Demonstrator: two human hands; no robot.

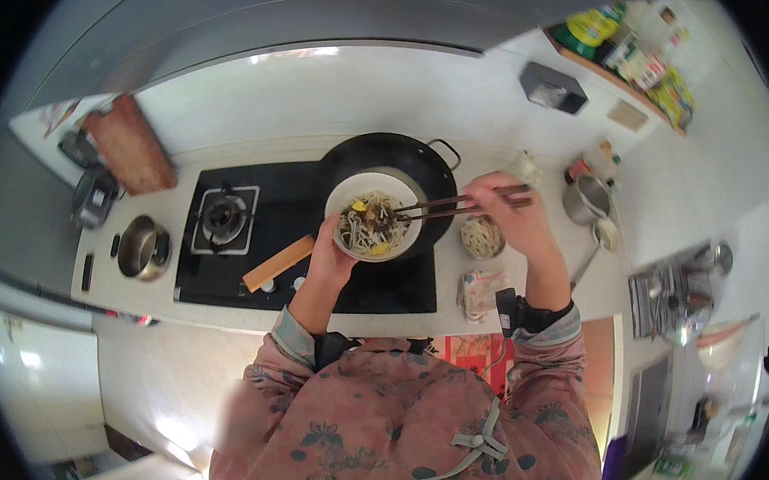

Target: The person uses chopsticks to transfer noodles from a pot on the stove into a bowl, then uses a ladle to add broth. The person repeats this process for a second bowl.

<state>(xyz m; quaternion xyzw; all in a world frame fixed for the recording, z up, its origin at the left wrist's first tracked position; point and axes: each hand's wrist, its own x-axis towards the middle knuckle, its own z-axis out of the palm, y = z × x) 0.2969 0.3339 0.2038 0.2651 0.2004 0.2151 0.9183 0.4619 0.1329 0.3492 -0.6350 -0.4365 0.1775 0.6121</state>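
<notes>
My left hand (328, 252) grips the near rim of a white bowl (379, 188) and holds it above the black wok (393, 151) on the right burner. The bowl holds pale noodles (366, 230) with dark and yellow bits. In my right hand (509, 215) is a pair of brown chopsticks (445, 209), whose tips reach into the noodles from the right. The wok's wooden handle (278, 264) points toward me on the left.
A black gas hob (249, 271) with a free left burner (224, 218) fills the white counter. A steel pot (142, 248) stands left, a wooden board (131, 144) behind it. Right of the wok sit a small bowl of noodles (482, 236), a plastic bag (481, 291) and a steel cup (588, 197).
</notes>
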